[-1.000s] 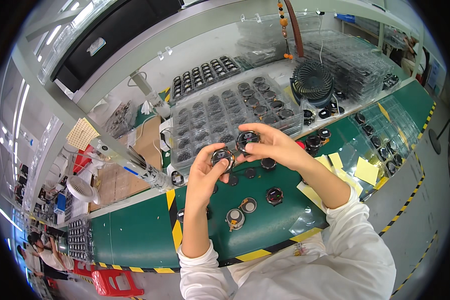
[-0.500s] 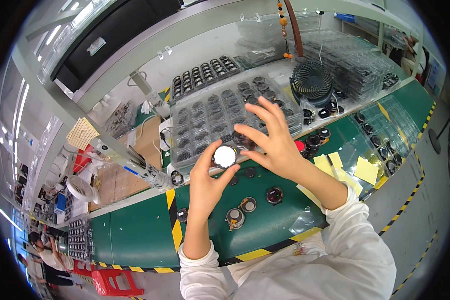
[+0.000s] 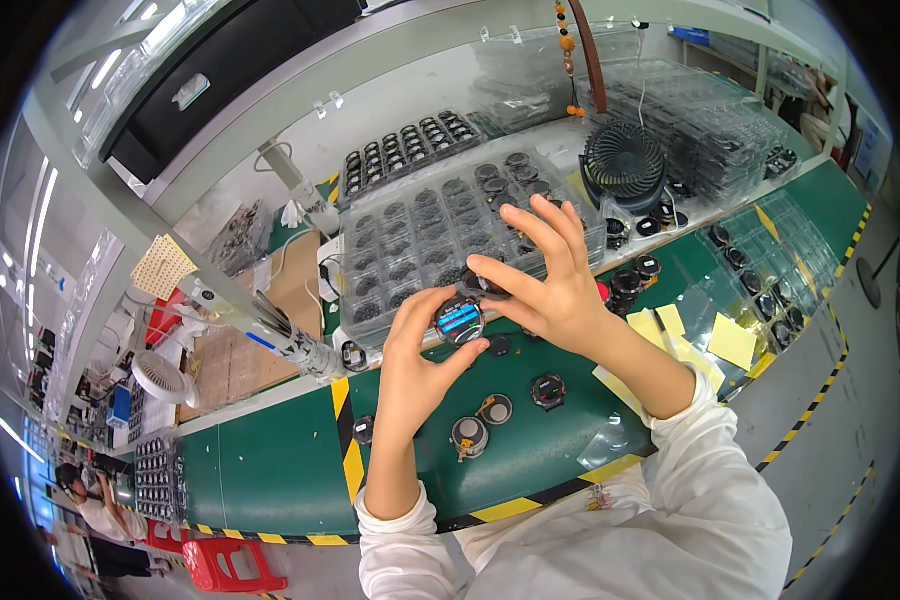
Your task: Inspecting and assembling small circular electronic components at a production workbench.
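Note:
Between the thumb and fingers of my left hand (image 3: 417, 365) is a round smartwatch body (image 3: 459, 320), its screen lit with blue bars. Close beside it, my right hand (image 3: 555, 290) pinches a dark round watch part (image 3: 484, 284) between thumb and index finger, the other fingers raised. My fingers partly cover that part. Below my hands, two round grey watch parts with orange flex strips, one of them the nearer part (image 3: 469, 437), lie on the green table (image 3: 290, 450). A black watch body (image 3: 548, 391) rests to their right.
A clear compartment tray (image 3: 410, 235) with round watch parts stands behind my hands, a second filled tray (image 3: 410, 150) beyond it. At the right are a black fan (image 3: 625, 165), yellow sticky notes (image 3: 733, 341) and stacked clear trays (image 3: 705, 115). A metal post (image 3: 210, 300) rises at left.
The screen of the watch in my left hand has gone from plain white to a display with blue bars. That watch has shifted slightly right, beside the part in my right hand.

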`<state>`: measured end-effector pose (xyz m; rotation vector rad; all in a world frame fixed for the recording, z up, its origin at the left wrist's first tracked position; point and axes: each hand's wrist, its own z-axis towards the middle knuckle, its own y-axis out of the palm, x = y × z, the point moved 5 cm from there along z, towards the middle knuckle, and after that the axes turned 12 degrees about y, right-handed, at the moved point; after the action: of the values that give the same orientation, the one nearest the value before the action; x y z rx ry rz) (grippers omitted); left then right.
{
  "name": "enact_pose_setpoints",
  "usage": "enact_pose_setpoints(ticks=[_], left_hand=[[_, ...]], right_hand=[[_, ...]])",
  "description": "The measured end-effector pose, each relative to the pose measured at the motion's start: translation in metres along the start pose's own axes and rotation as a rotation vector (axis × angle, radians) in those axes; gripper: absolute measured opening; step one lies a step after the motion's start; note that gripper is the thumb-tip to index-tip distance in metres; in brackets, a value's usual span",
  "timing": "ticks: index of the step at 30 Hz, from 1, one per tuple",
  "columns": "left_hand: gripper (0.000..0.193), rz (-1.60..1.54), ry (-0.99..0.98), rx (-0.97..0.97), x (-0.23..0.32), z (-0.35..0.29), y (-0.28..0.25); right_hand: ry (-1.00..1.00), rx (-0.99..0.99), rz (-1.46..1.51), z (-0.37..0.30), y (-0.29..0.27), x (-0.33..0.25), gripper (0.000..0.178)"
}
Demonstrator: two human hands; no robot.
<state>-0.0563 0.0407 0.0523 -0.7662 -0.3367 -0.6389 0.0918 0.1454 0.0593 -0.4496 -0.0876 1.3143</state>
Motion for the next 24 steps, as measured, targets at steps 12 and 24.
enact_pose_setpoints(ticks=[12, 24], left_hand=[[0.061, 0.015, 0.018, -0.014, 0.002, 0.001, -0.001], [0.051, -0.096, 0.043, -0.411, 0.015, -0.023, 0.069]], right_hand=[[0.020, -0.041, 0.067, 0.002, 0.001, 0.000, 0.052], [0.041, 0.015, 0.012, 0.006, -0.013, 0.001, 0.054]])
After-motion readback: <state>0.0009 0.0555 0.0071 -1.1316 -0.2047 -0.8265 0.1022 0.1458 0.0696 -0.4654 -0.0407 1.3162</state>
